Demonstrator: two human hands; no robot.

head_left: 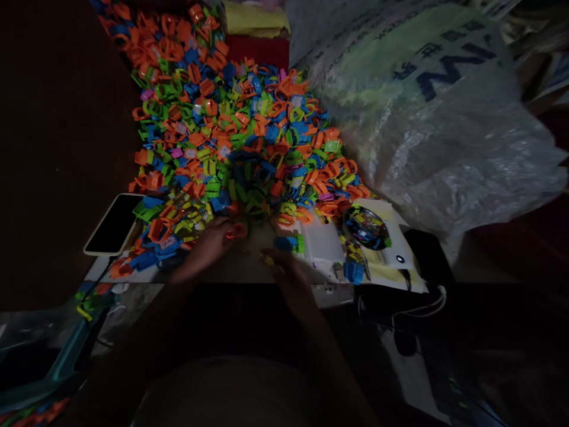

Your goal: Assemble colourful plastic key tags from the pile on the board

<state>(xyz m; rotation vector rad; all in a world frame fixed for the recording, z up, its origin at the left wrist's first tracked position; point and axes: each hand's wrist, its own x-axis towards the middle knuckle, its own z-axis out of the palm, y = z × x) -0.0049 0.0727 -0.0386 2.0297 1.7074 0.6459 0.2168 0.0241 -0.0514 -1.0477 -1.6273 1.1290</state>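
My left hand (pixel 208 244) reaches over the front of the table, its fingers closed on an orange plastic loop-shaped piece (pixel 237 231). To the right of it, my right hand (pixel 290 274) is near the table edge, with thumb and fingers pinched on a small yellow piece (pixel 268 260). Beyond both hands rises a large heap of orange, green and blue plastic pieces (pixel 208 130), many shaped like bands with a box-like top. Small yellow pieces (pixel 189 216) lie loose by my left hand. Dim light hides finer detail.
A phone (pixel 113 226) lies at the left edge. On the right are a round bowl (pixel 346 222) of small coloured pieces, a white sheet (pixel 326 242) and a black device (pixel 427 255) with a cable. A big clear plastic bag (pixel 418 142) bulges behind them.
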